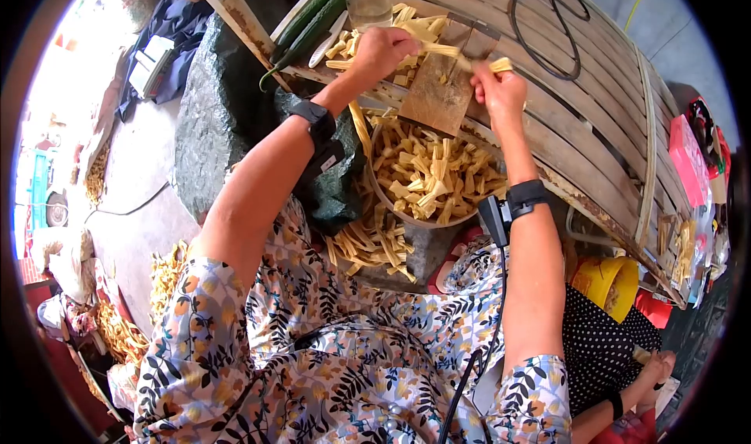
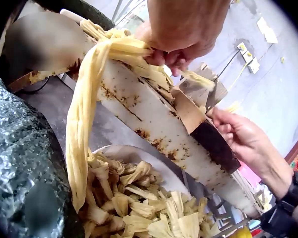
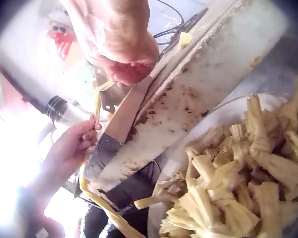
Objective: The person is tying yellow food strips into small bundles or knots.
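Note:
In the head view, my left hand (image 1: 383, 53) grips a long, pale yellow, fibrous strip (image 1: 442, 50) above a wooden board (image 1: 435, 96). The strip's long tail (image 2: 84, 119) hangs below that hand in the left wrist view. On the other side of the board, my right hand (image 1: 503, 98) has curled fingers that pinch the strip's other end. A short stretch of strip (image 3: 98, 101) spans the two hands in the right wrist view. Below the board, a round tub (image 2: 166, 173) holds many knotted yellow pieces (image 1: 438, 174). The right fingertips are partly hidden.
Loose strips (image 1: 415, 25) lie on the slatted table (image 1: 594, 123) near a glass jar (image 1: 368, 2) and green cucumbers (image 1: 313, 25). A black cable (image 1: 540, 53) loops across the slats. Dark green sheeting (image 1: 227, 107) stands at left. Another person's hand (image 1: 653, 370) is at lower right.

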`<state>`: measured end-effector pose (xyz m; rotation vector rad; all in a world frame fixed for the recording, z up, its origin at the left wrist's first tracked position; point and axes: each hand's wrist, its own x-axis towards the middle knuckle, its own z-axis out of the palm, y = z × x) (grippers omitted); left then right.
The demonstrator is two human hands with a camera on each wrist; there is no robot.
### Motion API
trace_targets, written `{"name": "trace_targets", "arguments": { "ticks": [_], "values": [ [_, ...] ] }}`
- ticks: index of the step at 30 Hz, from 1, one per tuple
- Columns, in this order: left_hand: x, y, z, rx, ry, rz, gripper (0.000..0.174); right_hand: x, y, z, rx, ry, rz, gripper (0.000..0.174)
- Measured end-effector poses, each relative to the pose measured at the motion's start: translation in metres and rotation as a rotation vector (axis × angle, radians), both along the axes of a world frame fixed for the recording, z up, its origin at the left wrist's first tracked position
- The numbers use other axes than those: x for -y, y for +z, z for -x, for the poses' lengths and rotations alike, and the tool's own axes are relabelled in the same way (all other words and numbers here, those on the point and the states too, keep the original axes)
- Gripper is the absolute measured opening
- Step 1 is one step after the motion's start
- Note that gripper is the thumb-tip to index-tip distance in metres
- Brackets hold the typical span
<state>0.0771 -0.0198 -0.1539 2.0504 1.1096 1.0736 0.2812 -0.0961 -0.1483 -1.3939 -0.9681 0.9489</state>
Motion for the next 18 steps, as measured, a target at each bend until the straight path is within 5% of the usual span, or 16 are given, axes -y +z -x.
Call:
{"name": "trace_targets", "arguments": {
  "ticks": [2,8,11,14,18],
  "values": [
    [0.005,0.002,0.004,-0.019,0.003,0.071,0.018,0.009,-0.005,-0.007,0.096,-0.129,0.054,0.016],
    [0.055,0.022,0.018,0.223,-0.35,0.509,0.02,0.07,0.03,-0.017,0.41,0.386,0.023,0.024],
    [0.075,0.023,0.013,0.164,-0.419,0.47,0.02,0.087,0.039,-0.014,0.489,0.343,0.02,0.028],
    [0.087,0.027,0.004,0.069,-0.448,0.345,0.019,0.087,0.048,-0.008,0.382,0.198,-0.139,0.025],
    [0.099,0.03,-0.007,0.033,-0.498,0.402,0.018,0.085,0.038,-0.008,0.21,0.305,-0.105,0.02]
  ]
}}
